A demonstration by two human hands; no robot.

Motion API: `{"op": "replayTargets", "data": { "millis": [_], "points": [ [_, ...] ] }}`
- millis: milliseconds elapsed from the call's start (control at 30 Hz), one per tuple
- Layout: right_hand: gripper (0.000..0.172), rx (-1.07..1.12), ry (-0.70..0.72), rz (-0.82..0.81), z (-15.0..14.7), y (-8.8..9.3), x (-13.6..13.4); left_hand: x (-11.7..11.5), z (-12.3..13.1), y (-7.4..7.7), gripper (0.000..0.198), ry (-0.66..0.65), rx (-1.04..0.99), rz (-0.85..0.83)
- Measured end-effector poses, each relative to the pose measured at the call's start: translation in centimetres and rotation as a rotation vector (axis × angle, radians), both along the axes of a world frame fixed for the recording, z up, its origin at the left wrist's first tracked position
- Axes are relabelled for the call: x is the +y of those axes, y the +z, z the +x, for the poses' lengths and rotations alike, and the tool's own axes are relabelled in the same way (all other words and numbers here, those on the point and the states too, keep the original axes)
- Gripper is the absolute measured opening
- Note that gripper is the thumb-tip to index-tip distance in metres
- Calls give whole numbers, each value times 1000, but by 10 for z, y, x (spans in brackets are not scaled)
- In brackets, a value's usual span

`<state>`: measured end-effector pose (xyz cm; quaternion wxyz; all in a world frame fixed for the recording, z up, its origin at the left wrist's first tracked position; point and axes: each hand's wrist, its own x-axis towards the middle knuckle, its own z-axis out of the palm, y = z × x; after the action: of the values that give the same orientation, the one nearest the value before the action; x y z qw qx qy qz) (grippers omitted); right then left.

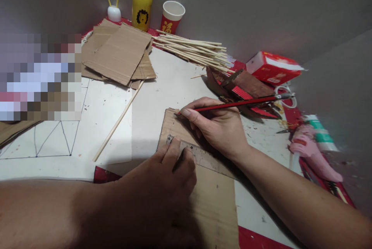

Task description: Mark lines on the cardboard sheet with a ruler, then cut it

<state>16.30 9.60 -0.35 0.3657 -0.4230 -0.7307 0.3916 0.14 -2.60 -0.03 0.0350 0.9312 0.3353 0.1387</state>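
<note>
My right hand (pixel 223 127) is closed in a writing grip around a red pencil (pixel 247 101) with a silver end. Its tip meets the far left part of a brown cardboard piece (pixel 216 198). Across that cardboard lies a clear ruler (pixel 215 159), slanting down to the right. Bent fingers of my left hand (pixel 171 171) press the ruler's left part against the cardboard. Shadow covers much of the left hand, and its thumb is hard to make out. The right forearm hides the ruler's far end.
Cardboard sheets (pixel 119 53) are piled at the back left, beside wooden sticks (pixel 194 49). A yellow bottle (pixel 142 4) and paper cup (pixel 173 14) stand behind. One stick (pixel 116 125) lies left. Rightward are a brown-red boat-like object (pixel 247 84), red tissue pack (pixel 273 68) and pink glue gun (pixel 315 152).
</note>
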Motion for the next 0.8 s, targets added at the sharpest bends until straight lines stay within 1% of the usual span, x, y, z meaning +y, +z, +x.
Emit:
{"op": "replayTargets", "data": {
  "millis": [67,200,267,333,433,500,567,700,800],
  "points": [
    [15,-15,31,4,2,2,0,-1,0,0,79,-1,3,-9],
    [14,-53,145,52,5,5,0,-2,0,-1,78,0,-3,-19],
    [14,-64,165,65,6,5,-1,-1,0,-1,79,3,-3,-22],
    [15,-61,123,56,5,4,0,0,0,0,79,6,2,-19],
    [16,-16,20,29,2,2,1,1,0,1,79,-1,7,-8],
    [15,-9,5,28,1,1,1,0,0,1,78,-5,9,-17],
    [15,-37,50,40,2,2,1,0,-1,0,79,0,12,-30],
    [16,-74,215,26,6,6,-1,-1,0,1,78,1,19,-17],
    [16,-70,253,15,7,7,-1,0,0,2,76,-3,21,-17]
  ]
}}
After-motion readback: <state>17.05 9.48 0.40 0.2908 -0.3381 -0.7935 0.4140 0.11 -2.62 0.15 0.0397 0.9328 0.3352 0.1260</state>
